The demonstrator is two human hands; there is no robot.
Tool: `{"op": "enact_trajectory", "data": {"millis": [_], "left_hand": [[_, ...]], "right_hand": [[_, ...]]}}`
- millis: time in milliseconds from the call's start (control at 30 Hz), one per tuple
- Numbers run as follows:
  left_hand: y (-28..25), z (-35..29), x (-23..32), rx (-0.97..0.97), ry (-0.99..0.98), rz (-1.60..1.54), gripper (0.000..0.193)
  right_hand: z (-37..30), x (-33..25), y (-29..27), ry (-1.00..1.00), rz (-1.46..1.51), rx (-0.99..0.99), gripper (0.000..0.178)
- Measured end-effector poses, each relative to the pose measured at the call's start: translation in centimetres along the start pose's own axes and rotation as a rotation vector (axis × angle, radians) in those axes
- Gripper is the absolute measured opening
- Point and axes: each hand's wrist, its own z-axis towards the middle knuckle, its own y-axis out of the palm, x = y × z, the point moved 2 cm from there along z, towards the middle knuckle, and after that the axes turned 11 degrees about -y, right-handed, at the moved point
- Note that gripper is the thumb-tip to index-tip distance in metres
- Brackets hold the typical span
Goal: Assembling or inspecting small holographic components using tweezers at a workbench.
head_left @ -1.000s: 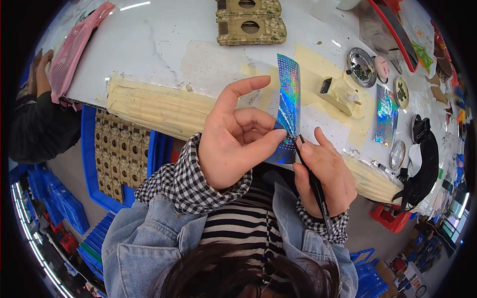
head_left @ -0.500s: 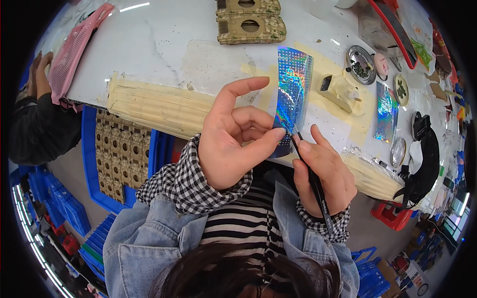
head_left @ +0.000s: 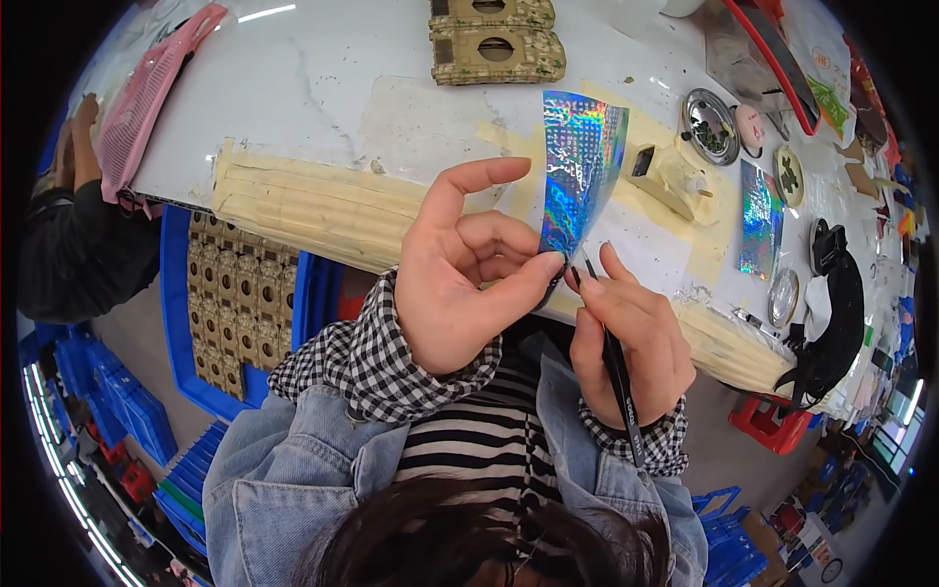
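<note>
Between thumb and fingers of my left hand (head_left: 469, 259) is the lower part of a shiny holographic blue sticker sheet (head_left: 582, 157), held upright and bent, with rows of small marks on it. My right hand (head_left: 631, 338) grips black tweezers (head_left: 620, 386), their fine tips close against the sheet beside my left thumb. Whether the tips pinch anything is too small to tell. Just right of the sheet, a block wrapped in cream tape (head_left: 670, 184) stands on the table.
Camouflage model hull parts (head_left: 497, 54) lie at the far side. More fill a blue crate (head_left: 178, 323) below the table's left edge. A round metal dish (head_left: 711, 127), a second holographic sheet (head_left: 761, 220) and a black strap (head_left: 843, 313) lie rightward. Another person's arm (head_left: 83, 235) rests beside a pink basket (head_left: 156, 98).
The sheet has bent and turned, so its upper part leans more to the right. My right hand and the tweezers have shifted slightly left. My left hand stays nearly in place.
</note>
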Motion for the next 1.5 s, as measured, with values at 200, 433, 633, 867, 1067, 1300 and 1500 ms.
{"op": "enact_trajectory", "data": {"millis": [200,433,633,867,1067,1300,1500], "left_hand": [[-0.2,0.01,-0.1,-0.008,-0.026,-0.04,0.06],[-0.37,-0.01,-0.16,-0.023,-0.013,-0.072,0.059],[-0.53,-0.14,-0.12,-0.02,-0.017,-0.054,0.059],[-0.4,-0.21,0.02,-0.005,-0.026,-0.067,0.058],[-0.58,-0.26,0.16,-0.026,-0.041,-0.11,0.058],[-0.72,-0.3,0.06,-0.028,-0.037,-0.135,0.059],[-0.72,-0.3,-0.02,-0.011,-0.029,-0.13,0.058]], "right_hand": [[0.08,-0.07,0.16,-0.007,0.003,0.013,0.028],[0.16,-0.19,0.25,-0.003,0.001,0.012,0.027],[0.21,-0.31,0.37,0.002,-0.004,0.015,0.026],[-0.02,-0.38,0.55,-0.031,-0.035,-0.001,0.028],[0.01,-0.72,0.37,-0.042,-0.031,-0.035,0.03],[-0.16,-0.69,0.46,-0.055,-0.029,-0.027,0.03],[0.12,-0.7,0.44,-0.058,-0.043,-0.06,0.029]]}}
